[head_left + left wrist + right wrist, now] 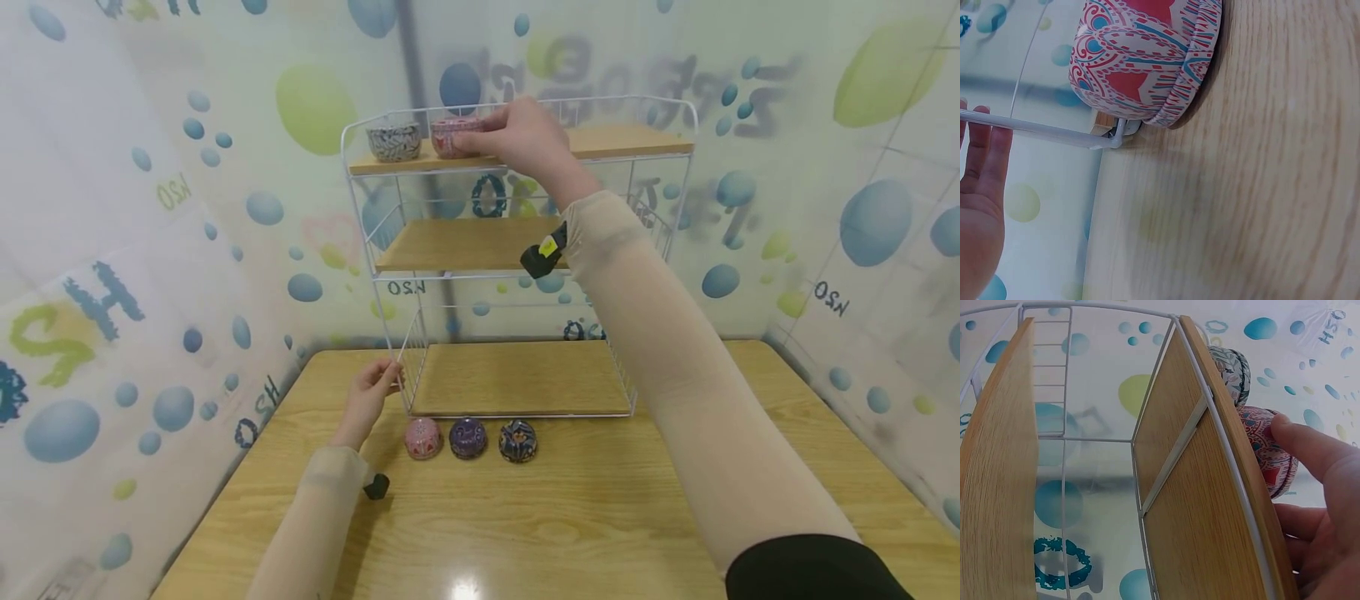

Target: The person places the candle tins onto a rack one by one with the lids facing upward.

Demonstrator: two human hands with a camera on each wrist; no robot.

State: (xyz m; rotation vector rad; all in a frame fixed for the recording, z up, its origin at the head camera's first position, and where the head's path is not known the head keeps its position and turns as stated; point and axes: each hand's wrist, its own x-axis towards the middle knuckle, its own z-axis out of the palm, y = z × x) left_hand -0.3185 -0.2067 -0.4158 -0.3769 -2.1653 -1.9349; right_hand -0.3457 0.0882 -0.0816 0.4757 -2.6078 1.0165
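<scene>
My right hand (483, 137) reaches up to the top shelf of a white wire rack (525, 108) and grips a pink-red patterned tin (450, 136) standing there. In the right wrist view my thumb (1313, 447) lies against that tin (1266, 453). A grey-white patterned tin (392, 142) sits just left of it, also seen in the right wrist view (1233, 370). My left hand (390, 381) holds the rack's front-left wire post near the table. In the left wrist view its fingers (988, 150) lie behind the white wire (1041, 128).
Three small round tins stand in a row on the wooden table (570, 517) in front of the rack: pink (423, 438), purple (468, 437) and dark blue (518, 440). The pink one fills the left wrist view (1147, 56). The middle shelf (465, 243) and bottom shelf (517, 379) are bare. Patterned walls enclose the table.
</scene>
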